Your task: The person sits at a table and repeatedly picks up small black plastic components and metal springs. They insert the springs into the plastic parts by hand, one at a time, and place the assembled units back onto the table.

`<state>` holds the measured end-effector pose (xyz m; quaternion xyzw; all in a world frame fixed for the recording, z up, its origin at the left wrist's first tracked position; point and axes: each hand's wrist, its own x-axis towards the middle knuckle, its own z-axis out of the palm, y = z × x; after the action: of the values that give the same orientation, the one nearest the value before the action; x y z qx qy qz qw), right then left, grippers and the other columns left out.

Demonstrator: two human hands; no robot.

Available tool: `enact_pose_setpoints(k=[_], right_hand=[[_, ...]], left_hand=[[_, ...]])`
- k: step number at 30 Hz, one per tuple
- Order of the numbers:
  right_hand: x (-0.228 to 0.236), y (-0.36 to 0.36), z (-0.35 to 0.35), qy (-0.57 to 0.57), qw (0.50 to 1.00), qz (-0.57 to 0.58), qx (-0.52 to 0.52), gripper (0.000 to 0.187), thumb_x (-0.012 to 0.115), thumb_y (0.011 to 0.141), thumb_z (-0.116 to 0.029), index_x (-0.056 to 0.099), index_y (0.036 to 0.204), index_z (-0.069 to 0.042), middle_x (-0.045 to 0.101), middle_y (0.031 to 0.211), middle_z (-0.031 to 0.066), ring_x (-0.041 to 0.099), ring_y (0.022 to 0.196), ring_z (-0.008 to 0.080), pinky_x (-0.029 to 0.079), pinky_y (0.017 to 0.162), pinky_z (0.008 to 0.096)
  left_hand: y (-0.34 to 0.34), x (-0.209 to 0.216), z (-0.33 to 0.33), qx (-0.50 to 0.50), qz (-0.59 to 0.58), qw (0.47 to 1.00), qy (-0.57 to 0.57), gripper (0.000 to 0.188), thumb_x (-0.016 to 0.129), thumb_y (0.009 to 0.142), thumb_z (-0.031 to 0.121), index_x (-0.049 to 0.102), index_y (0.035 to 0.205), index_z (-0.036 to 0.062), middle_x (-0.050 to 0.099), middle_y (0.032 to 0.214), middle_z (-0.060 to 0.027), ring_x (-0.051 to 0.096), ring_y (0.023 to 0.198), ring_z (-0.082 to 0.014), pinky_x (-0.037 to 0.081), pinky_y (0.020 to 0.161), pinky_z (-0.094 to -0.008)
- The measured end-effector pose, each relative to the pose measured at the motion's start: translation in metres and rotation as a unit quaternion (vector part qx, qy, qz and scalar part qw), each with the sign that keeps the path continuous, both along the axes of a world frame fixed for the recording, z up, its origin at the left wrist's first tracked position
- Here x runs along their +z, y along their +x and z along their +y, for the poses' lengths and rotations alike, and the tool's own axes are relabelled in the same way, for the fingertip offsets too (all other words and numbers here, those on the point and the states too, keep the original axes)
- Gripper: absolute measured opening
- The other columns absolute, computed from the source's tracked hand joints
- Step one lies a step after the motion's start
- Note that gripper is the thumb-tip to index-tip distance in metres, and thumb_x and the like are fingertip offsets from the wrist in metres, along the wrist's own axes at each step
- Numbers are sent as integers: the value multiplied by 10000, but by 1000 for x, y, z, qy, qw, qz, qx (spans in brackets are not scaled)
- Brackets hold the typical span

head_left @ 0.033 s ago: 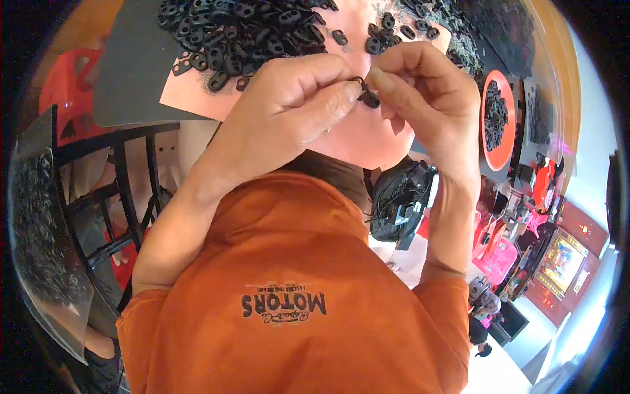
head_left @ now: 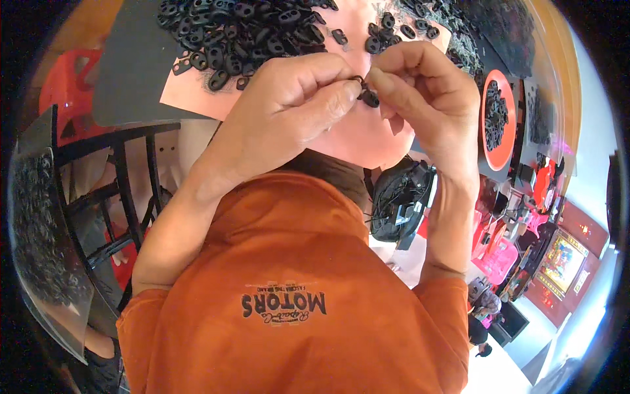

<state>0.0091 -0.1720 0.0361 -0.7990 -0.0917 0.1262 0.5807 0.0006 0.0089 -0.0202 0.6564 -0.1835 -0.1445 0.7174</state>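
Note:
In front of my chest, my left hand (head_left: pixel 308 98) is closed in a pinch, thumb against forefinger. Facing it, my right hand (head_left: pixel 420 85) pinches too, and the fingertips of both hands almost meet. Between them is a small black two-hole cord lock (head_left: pixel 370 99), partly hidden by the fingers; I cannot make out what each fingertip covers. Beyond my left hand lies a heap of black cord lock pieces (head_left: pixel 243 29) on a pale pink sheet (head_left: pixel 197 92). Several more cord lock pieces (head_left: pixel 387 29) lie scattered just beyond my right hand.
A heap of tiny wiry grey parts (head_left: pixel 462 49) sits at the far right. An orange-red tray (head_left: pixel 501 157) of black pieces stands right of my right hand. A red plastic chair (head_left: pixel 65 98) and a black metal frame (head_left: pixel 118 171) are on the left, a black bag (head_left: pixel 397 197) below.

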Motion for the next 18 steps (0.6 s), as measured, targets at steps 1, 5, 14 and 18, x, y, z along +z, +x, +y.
enact_pose_setpoints(k=[1,5,14,18], right_hand=[[-2,-1,1,33,999,2,-13,94,621,831,-48,597,908,-1,594,716,6,514,561,41,405,478,179],[-3,-1,5,48,999,-2,-1,119,617,844,-79,612,928,5,597,719,2,508,564,40,400,481,173],[-13,-1,3,113,993,21,0,134,619,859,-139,625,887,-9,585,699,-14,496,562,31,388,473,169],[-12,-2,5,88,995,22,-42,182,622,866,-191,620,820,-15,567,659,-20,486,555,28,374,473,170]], left_hand=[[0,-1,0,-1,4,1000,-5,189,507,903,176,596,915,9,492,691,46,446,601,-31,367,521,-189],[-3,0,-1,1,27,999,-22,194,511,905,194,595,921,20,482,682,52,446,601,-30,365,520,-186],[-2,-1,-1,-2,32,999,-7,182,522,899,195,594,908,28,495,687,51,459,606,-25,371,521,-176],[-5,3,-4,18,46,998,-34,172,524,895,185,596,893,29,507,692,45,462,605,-28,370,519,-176]])
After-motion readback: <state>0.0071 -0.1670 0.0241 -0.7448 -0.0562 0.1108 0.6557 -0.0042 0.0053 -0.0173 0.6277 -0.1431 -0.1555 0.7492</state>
